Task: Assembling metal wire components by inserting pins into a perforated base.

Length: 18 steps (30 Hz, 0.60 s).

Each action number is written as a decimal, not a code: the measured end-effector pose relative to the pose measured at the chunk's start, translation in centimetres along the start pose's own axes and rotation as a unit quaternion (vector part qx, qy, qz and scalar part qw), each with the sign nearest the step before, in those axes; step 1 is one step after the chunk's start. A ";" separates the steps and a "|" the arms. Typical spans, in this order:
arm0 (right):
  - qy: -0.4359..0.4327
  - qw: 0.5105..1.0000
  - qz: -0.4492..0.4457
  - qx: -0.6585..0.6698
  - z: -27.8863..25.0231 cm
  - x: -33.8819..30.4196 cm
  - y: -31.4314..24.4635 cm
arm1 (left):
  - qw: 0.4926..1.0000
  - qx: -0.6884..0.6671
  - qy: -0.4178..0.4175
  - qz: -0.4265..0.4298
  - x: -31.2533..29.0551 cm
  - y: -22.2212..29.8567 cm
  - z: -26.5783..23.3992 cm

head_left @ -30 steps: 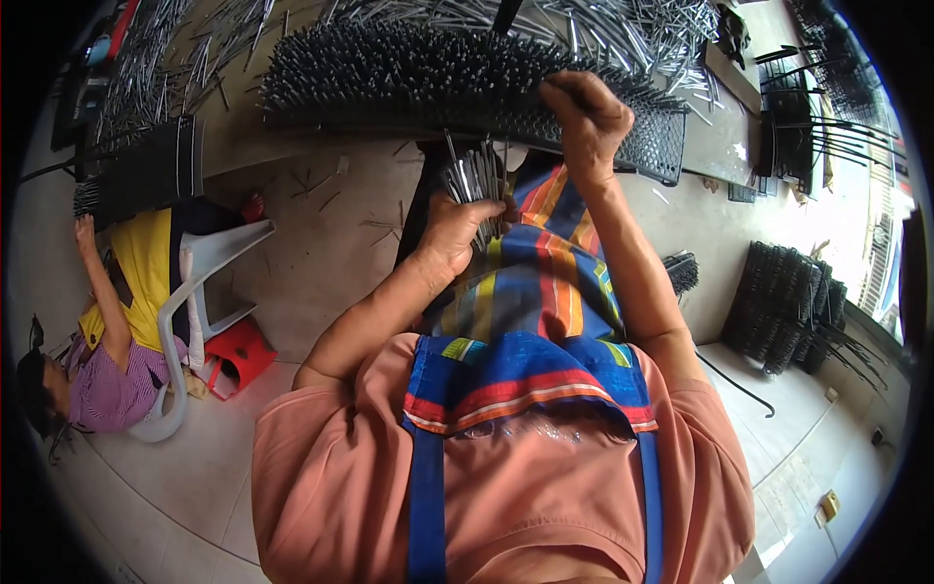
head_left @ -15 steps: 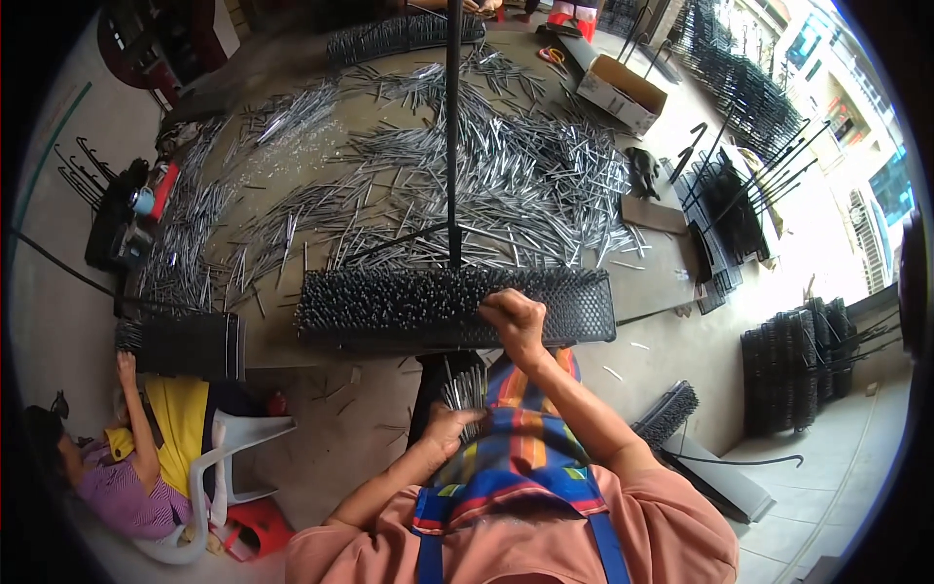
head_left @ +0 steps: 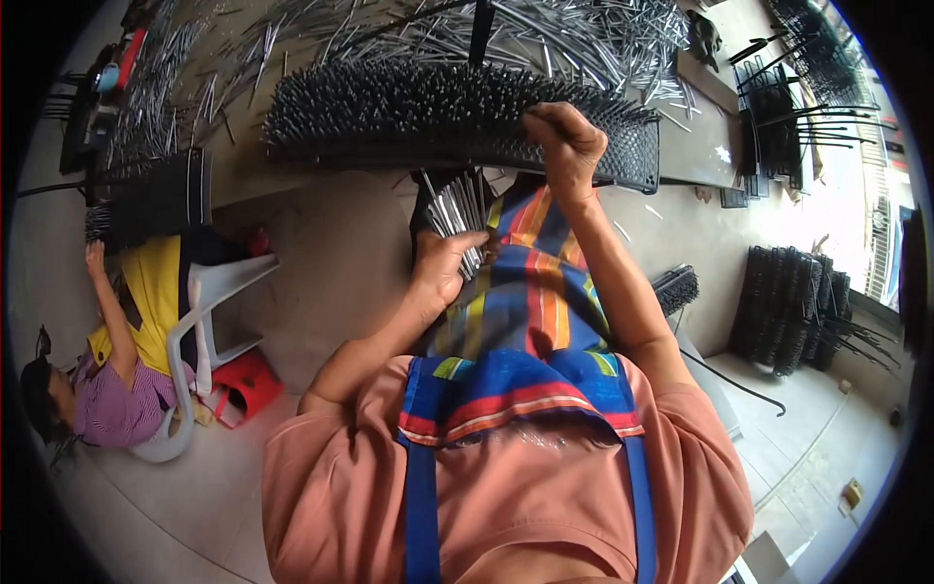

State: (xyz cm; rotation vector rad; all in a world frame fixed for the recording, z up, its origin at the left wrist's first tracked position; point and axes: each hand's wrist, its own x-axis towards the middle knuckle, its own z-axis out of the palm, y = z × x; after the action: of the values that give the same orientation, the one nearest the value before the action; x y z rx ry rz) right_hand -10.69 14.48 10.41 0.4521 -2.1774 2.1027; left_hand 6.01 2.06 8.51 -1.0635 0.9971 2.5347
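Observation:
A long black rack (head_left: 632, 146) stretches across in front of me, its perforated face packed with upright thin metal rods (head_left: 389, 102) on the left and middle. Toward its right end, the small holes are bare. My right hand (head_left: 569, 146) is closed in a pinch just over the rack, at the border between rods and bare holes. Whatever its fingertips hold is too small or hidden to make out. Below the rack, near my lap, my left hand (head_left: 443, 263) grips a loose bundle of silvery metal rods (head_left: 455, 209), which point upward.
Many loose rods (head_left: 584, 39) lie scattered on the table behind the rack. At the left a person (head_left: 117, 389) sits on a grey plastic chair (head_left: 185, 360), one hand at another black rack (head_left: 161, 200). Stacked black racks (head_left: 778, 311) stand at the right beside a hooked rod (head_left: 744, 384).
The view has tilted down, so everything sits higher in the picture. My right hand has shifted slightly rightward along the rack. The left hand still holds its rods.

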 end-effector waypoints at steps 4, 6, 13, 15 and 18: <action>-0.024 0.998 -0.024 -0.057 0.6 -0.7 0.6 | 0.999 -0.035 0.017 0.029 0.6 -0.3 -0.4; -0.025 0.996 -0.055 -0.064 0.9 -0.8 0.7 | 1.000 0.016 -0.009 -0.001 0.3 0.1 -0.3; -0.065 0.972 -0.116 -0.194 1.6 -0.4 0.0 | 0.999 0.001 -0.015 0.049 0.9 0.3 0.9; -0.075 0.963 -0.120 -0.231 1.7 -0.4 0.1 | 0.998 -0.027 -0.007 0.055 1.1 0.3 0.9; -0.055 0.961 -0.126 -0.239 2.0 -0.5 -0.3 | 0.999 -0.019 -0.010 0.030 1.8 0.1 0.5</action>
State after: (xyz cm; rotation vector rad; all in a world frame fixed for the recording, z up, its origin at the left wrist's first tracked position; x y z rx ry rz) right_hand -9.85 12.58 10.46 0.7577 -2.4271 1.3925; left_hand 4.43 2.26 7.59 -1.0303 0.9942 2.6165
